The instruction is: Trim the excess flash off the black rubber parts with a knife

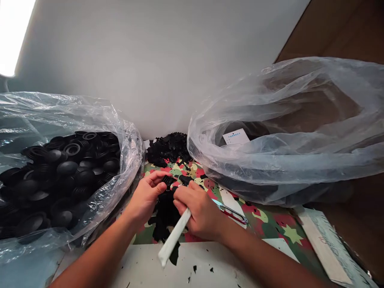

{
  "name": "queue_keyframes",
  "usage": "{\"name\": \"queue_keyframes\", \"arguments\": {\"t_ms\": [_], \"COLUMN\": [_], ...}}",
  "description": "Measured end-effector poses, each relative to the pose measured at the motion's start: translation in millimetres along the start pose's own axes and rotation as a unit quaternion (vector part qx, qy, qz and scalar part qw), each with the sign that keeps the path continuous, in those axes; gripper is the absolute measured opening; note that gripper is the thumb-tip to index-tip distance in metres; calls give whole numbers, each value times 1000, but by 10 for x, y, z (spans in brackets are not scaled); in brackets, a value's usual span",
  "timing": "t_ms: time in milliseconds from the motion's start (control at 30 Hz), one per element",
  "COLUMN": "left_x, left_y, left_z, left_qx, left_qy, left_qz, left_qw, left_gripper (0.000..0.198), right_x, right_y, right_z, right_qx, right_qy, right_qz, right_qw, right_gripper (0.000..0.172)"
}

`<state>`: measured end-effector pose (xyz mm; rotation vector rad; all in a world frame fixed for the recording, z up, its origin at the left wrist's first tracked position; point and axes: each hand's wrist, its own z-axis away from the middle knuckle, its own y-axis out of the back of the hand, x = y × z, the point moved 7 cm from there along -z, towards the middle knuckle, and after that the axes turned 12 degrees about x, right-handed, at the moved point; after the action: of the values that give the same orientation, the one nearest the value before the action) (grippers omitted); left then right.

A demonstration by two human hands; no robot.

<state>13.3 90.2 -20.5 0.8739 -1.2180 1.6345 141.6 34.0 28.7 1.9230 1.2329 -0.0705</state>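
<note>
Near the middle of the cloth, my left hand (146,196) pinches a small black ribbed rubber part (168,180) between thumb and fingers. My right hand (198,208) is closed around a tool with a long white handle (175,238), whose butt slants down toward me. A dark piece shows just beyond the right fingers; whether it belongs to the tool I cannot tell. Below both hands lie black rubber scraps (166,212). To the right of my right hand rests a red-handled cutter (232,213), partly hidden by the hand.
At left, a clear plastic bag (132,140) holds many black rubber parts (67,168). Another clear bag (270,166) stands open at right, with a white card (236,137) in it. A heap of black trimmings (171,148) lies by the wall. Cardboard (324,244) borders the right side.
</note>
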Motion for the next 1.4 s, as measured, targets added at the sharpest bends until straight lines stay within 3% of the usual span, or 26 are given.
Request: {"name": "queue_keyframes", "arguments": {"t_ms": [167,333,500,600,700,833,1000,1100,1267,1400], "left_x": [42,147,216,195,161,218,261,284,292,175], "left_y": [-28,-30,-104,-113,-131,-182,-191,-196,-302,-214], "left_z": [54,102,213,255,296,396,481,557,681,411], "left_qx": [-29,-10,13,28,42,50,35,21,-50,-20], "left_qy": [-48,-133,-192,-187,-189,-304,-393,-399,-410,-279], "left_qz": [-53,-180,-251,-233,-209,-212,-240,-223,-179,-110], "left_qw": [997,975,949,954,959,928,887,889,893,954], "left_gripper": [37,24,14,13,14,14,12,14,17,36], "right_x": [237,303,214,212,304,496,518,579,943,1053], "right_y": [126,231,208,200,169,19,-77,-84,123,105], "right_z": [2,39,23,8,23,92,109,119,180,165], "right_qx": [30,110,136,150,158,128,111,107,178,102], "right_qy": [-36,-119,-118,-137,-201,-328,-366,-372,-398,-411], "right_qz": [44,42,4,-9,-25,-121,-162,-166,-85,-96], "right_qw": [998,986,984,979,966,928,910,907,896,901], "right_gripper": [47,29,12,17,20,20,22,24,37,39]}}
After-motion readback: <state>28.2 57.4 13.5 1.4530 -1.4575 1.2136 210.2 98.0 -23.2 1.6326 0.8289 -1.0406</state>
